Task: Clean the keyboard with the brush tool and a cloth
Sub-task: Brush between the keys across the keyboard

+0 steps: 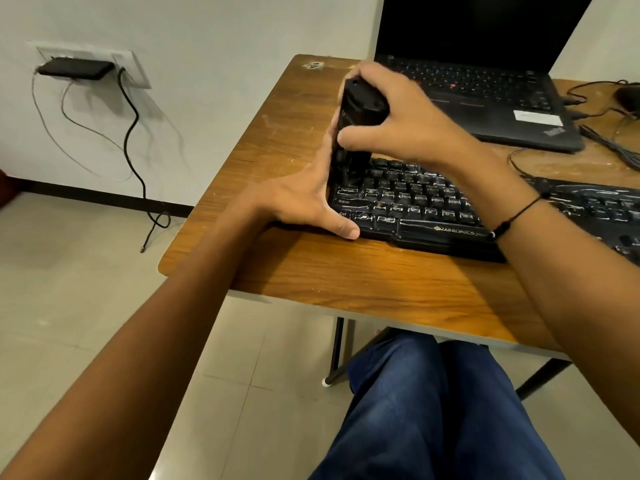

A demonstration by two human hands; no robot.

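A black keyboard [433, 209] with dusty, white-marked keys lies on the wooden table [346, 271]. My right hand [398, 116] grips a black brush tool [356, 126] held upright, its lower end on the keyboard's top-left keys. My left hand [304, 202] lies flat against the keyboard's left edge, fingers straight along the side and thumb at the front-left corner. No cloth is in view.
An open black laptop [485, 91] stands behind the keyboard. Cables [606, 147] and a dark mouse [628, 95] lie at the table's right. A wall socket [90, 64] with a black device and hanging cords is on the left. My legs in blue trousers [433, 410] are under the table.
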